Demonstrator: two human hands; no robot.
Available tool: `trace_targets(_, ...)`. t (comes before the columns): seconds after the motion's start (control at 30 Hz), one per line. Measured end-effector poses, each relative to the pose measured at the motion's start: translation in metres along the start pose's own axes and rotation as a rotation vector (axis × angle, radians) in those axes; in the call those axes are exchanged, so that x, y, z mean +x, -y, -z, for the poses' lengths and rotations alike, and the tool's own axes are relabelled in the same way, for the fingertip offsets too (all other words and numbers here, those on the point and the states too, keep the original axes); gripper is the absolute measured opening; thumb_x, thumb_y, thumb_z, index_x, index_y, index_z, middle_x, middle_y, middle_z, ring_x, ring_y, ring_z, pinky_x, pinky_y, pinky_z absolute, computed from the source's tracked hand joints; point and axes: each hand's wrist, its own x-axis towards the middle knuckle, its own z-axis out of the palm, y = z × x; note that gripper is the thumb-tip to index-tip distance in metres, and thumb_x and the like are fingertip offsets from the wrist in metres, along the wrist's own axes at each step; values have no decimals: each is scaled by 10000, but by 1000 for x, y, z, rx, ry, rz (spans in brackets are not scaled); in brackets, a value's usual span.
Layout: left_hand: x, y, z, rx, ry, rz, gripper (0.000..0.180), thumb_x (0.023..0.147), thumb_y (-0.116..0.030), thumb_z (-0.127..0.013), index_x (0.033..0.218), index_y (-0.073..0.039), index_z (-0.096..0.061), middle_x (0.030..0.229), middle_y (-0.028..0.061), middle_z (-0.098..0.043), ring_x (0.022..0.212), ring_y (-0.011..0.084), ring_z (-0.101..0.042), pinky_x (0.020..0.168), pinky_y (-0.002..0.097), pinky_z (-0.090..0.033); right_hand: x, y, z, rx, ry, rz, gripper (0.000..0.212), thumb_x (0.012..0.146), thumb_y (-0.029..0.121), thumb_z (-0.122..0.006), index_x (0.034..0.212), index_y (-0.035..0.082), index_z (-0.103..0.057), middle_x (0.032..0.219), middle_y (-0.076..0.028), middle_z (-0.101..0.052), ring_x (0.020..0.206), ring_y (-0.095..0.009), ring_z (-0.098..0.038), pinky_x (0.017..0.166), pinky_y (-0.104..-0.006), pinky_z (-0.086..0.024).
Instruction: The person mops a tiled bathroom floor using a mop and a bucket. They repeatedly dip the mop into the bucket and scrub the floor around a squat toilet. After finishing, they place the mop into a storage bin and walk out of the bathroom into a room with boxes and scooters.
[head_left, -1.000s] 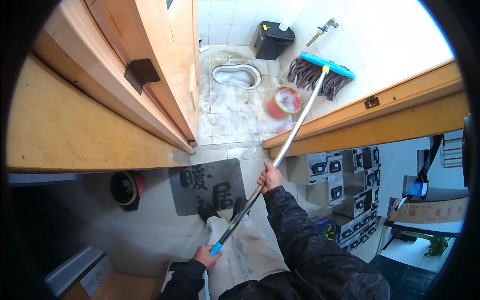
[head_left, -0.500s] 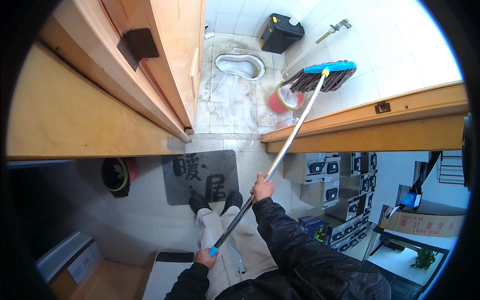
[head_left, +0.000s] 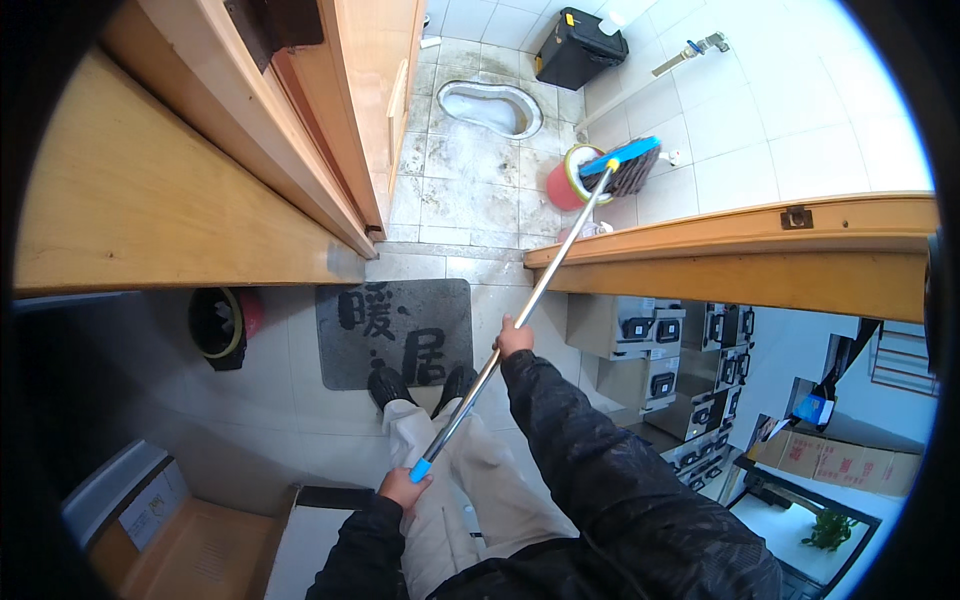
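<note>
A long mop [head_left: 540,287] with a silvery pole, blue head and dark strands slants up and to the right. My left hand [head_left: 405,487] is closed round the pole's blue end, low over my lap. Farther up the pole, my right hand [head_left: 515,337] grips the metal shaft. At the far end, the mop head is over a red bucket [head_left: 566,187] with a pale green rim, its strands partly over the opening. How deep the strands reach inside is hidden. Beyond lies a white squat toilet [head_left: 490,108] set in wet, stained floor tiles.
Wooden door frames flank the doorway, the right jamb [head_left: 730,235] close under the pole. A dark doormat [head_left: 396,335] lies by my feet. A black bin [head_left: 580,50] stands by the far wall, a waste basket [head_left: 222,325] at left, and metal cabinets [head_left: 650,350] at right.
The mop head has come down and left, from beside the wall to the red bucket. Both hands keep their hold on the pole; the right has risen slightly in view.
</note>
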Motion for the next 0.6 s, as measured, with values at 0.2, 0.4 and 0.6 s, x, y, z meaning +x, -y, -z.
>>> trace_targets(0.2,-56,-137,31,142,-189,-87,398,856,-376,-638,952,1,-559,819,259,-656,794,439,-643,718,525,-504,84,44,3,213,273,-134,294,955,214,-535,858,-59,-488,586,-115,-495,440,-240,-506,425,-393,-451)
trace_targets(0.4,-68,-195,18,179,-172,-63,406,885,-352,-586,1074,0,-515,911,277,-656,884,452,-637,785,525,-501,117,80,32,122,358,-238,234,969,200,-505,855,2,-457,565,-111,-430,431,-233,-444,386,-395,-423)
trace_targets(0.6,-52,-94,-29,209,-260,-33,293,818,-335,-633,961,-84,-586,820,243,-665,799,434,-652,723,538,-513,72,11,31,20,189,-230,377,969,287,-486,771,-34,-498,554,-151,-513,421,-295,-544,414,-440,-474)
